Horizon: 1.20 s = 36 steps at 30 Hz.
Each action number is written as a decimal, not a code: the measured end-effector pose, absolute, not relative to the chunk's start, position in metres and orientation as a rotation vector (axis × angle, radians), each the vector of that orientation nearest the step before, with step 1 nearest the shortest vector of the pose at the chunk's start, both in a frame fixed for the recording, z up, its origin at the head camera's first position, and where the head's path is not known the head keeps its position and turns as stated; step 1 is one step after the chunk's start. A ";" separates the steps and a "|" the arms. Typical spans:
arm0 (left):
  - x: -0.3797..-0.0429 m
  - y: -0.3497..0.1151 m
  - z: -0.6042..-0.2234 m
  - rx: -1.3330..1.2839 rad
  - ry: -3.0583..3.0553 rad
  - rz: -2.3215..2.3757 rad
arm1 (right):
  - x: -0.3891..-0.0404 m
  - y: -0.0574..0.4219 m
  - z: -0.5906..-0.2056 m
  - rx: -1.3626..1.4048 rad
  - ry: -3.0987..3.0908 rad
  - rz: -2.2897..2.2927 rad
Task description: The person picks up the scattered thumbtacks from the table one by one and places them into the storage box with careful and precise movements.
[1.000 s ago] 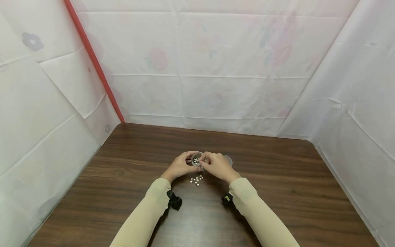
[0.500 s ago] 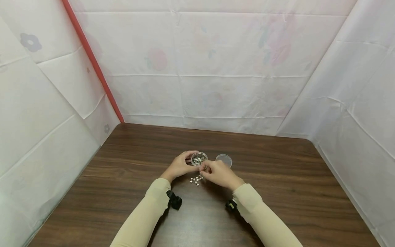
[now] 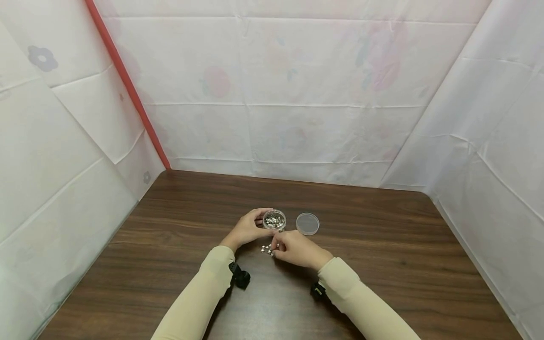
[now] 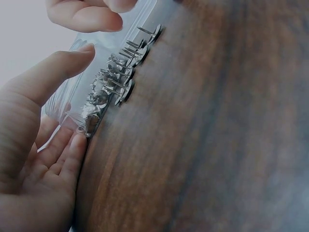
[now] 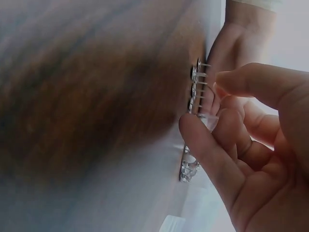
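Note:
My left hand [image 3: 246, 229] holds a small round clear container [image 3: 285, 220] on the table, its thumb and fingers curled round the side. Silver thumbtacks lie inside it. Several loose thumbtacks [image 3: 266, 249] rest on the wood just in front, points upward, as the left wrist view shows for a tack [image 4: 153, 35]. Over the right side of this group is my right hand [image 3: 299, 248], its thumb and forefinger apart. In the right wrist view, a row of tacks [image 5: 194, 75] stands beyond the fingertips, and nothing shows between them.
A round clear lid [image 3: 308, 224] lies right of the container, behind my right hand. The dark wooden table [image 3: 191, 198] reaches back to white patterned sheets [image 3: 272, 132]. Black wrist cameras sit on the left sleeve [image 3: 208, 278] and right sleeve [image 3: 357, 293].
From over the container, my right hand has come down and toward me to the loose tacks, uncovering the container and the lid. My left hand has kept its place on the container.

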<state>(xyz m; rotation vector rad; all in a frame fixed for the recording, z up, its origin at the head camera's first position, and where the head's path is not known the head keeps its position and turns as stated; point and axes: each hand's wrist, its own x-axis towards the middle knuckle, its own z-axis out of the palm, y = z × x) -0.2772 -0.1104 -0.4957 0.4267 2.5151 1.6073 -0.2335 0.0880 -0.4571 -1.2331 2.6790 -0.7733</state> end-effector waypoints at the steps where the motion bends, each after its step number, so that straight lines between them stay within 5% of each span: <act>1: -0.277 -0.110 -0.496 0.428 2.515 1.609 | -0.233 0.088 -0.457 -1.235 2.684 -0.764; 36: -0.276 -0.108 -0.495 0.412 2.493 1.630 | -0.222 0.081 -0.460 -1.268 2.800 -0.567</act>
